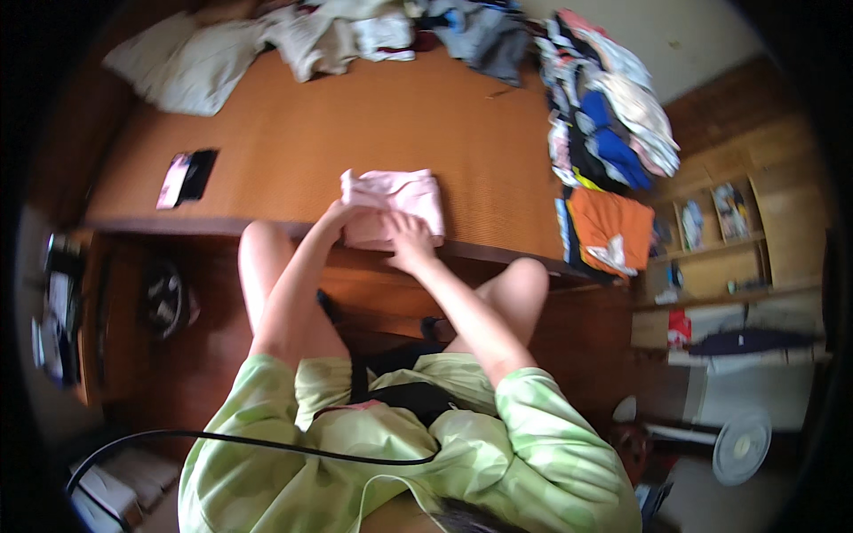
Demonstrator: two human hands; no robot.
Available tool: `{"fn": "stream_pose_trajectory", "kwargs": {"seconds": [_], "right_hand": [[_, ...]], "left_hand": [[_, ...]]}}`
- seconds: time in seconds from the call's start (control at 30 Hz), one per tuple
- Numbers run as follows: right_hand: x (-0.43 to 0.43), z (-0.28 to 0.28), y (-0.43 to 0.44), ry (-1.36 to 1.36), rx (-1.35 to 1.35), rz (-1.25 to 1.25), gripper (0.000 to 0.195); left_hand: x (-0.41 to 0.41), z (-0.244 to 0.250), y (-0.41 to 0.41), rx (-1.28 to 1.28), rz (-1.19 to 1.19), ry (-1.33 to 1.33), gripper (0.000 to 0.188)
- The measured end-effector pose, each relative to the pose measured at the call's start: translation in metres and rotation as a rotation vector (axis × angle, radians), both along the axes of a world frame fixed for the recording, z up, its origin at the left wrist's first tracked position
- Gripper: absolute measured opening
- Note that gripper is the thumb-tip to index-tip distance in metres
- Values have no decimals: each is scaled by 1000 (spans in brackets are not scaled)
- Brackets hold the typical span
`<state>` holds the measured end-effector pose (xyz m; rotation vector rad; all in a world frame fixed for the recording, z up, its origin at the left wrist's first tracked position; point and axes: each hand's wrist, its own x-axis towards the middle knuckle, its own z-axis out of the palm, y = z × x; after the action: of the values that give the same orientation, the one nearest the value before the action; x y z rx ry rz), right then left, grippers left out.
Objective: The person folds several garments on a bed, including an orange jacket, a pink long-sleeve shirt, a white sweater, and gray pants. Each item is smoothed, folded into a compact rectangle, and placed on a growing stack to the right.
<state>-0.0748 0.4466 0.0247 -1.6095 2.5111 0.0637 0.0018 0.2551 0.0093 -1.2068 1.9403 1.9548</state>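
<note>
A pink garment point(400, 190), folded into a rough rectangle, lies at the near edge of the bed's woven mat point(300, 140). My left hand point(342, 214) is at the garment's left edge, its fingers partly hidden, so whether it grips the cloth cannot be told. Across the garment's near right part rests my right hand point(408, 240), palm down with the fingers spread. Small folds run over the cloth between the two hands.
Two phone-like objects point(187, 176) lie left on the mat. A pillow point(190, 63) and loose clothes point(320, 43) line the far side. Piled clothes point(600, 126) stand at the right, with a folded orange garment point(616, 223) nearest. A black cable point(266, 440) crosses my shirt.
</note>
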Motion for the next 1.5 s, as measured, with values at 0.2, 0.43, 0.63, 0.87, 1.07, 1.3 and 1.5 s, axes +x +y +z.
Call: {"fn": "stream_pose_trajectory", "kwargs": {"seconds": [0.2, 0.43, 0.63, 0.87, 1.07, 1.3, 1.5], "right_hand": [[6, -18, 18, 292, -331, -105, 83], [-28, 11, 57, -215, -565, -209, 44], [-95, 76, 104, -1343, -1043, -550, 22], [-155, 171, 176, -1585, -1448, -542, 42], [-196, 165, 208, -1305, -1509, -632, 25], [-165, 208, 191, -1498, -1385, -503, 54], [-110, 285, 163, -1548, -1337, -297, 52]], "left_hand": [[-12, -34, 9, 535, 191, 115, 48], [9, 4, 51, 610, 60, 130, 60], [17, -16, 42, 564, 93, 406, 35], [17, -27, 51, 196, 115, 179, 31], [-12, -15, 102, -57, -65, 191, 18], [-49, 18, 171, -30, -262, 528, 48], [-65, 30, 172, 420, -172, 478, 55]]}}
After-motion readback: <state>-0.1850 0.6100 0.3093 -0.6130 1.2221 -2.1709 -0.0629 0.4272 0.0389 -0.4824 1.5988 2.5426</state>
